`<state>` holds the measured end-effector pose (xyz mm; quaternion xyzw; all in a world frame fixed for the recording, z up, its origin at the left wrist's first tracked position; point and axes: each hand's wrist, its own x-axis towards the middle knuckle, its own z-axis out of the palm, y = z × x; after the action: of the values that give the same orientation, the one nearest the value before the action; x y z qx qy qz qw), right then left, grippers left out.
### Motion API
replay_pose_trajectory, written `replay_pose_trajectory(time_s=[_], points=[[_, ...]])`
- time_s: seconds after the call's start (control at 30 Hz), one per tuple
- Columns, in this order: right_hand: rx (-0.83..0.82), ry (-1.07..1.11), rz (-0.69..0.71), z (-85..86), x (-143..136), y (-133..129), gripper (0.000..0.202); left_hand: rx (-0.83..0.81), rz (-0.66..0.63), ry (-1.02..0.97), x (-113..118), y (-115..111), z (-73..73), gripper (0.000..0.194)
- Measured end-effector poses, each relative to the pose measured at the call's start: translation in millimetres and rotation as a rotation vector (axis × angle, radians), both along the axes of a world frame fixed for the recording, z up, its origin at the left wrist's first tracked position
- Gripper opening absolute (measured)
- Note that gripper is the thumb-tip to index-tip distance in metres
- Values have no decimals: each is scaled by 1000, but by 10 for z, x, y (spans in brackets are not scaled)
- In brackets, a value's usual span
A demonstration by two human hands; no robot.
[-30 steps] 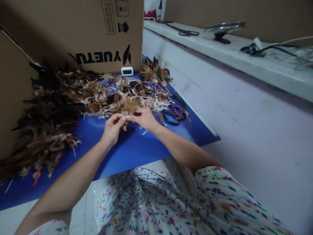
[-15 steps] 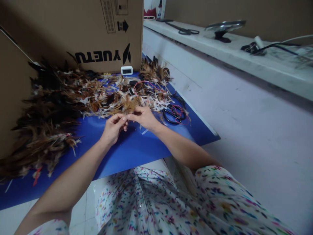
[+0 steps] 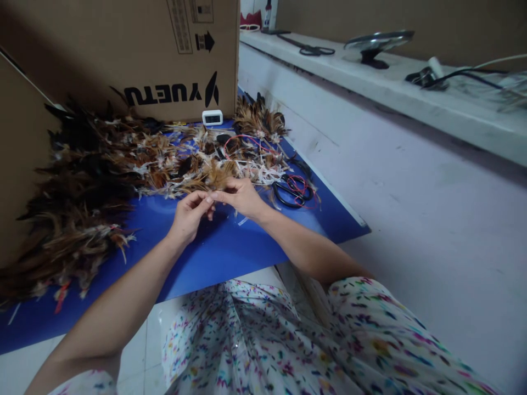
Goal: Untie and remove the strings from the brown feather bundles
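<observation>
While pinched as before, feather bundle (image 3: 216, 176) unmoved.

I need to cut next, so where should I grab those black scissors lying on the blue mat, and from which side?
Probably take the black scissors by the handle loops, coming from above on the side of the right hand, which is nearest. They lie flat on the blue mat, loops up and open. Red cord lies across them, so lift slowly to avoid snagging.
</observation>
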<state>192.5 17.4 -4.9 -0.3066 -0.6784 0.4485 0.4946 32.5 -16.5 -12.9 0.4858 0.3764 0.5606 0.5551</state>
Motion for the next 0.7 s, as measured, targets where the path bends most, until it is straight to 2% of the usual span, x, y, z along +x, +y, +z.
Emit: replay_pose_trajectory(time_s=[0.33, 0.7], points=[[-12, 26, 13, 64, 8, -49, 51, -152, -176, -101, -22, -22, 15, 35], [-21, 21, 13, 8, 10, -12, 54, -220, -186, -137, -54, -9, 3, 36]])
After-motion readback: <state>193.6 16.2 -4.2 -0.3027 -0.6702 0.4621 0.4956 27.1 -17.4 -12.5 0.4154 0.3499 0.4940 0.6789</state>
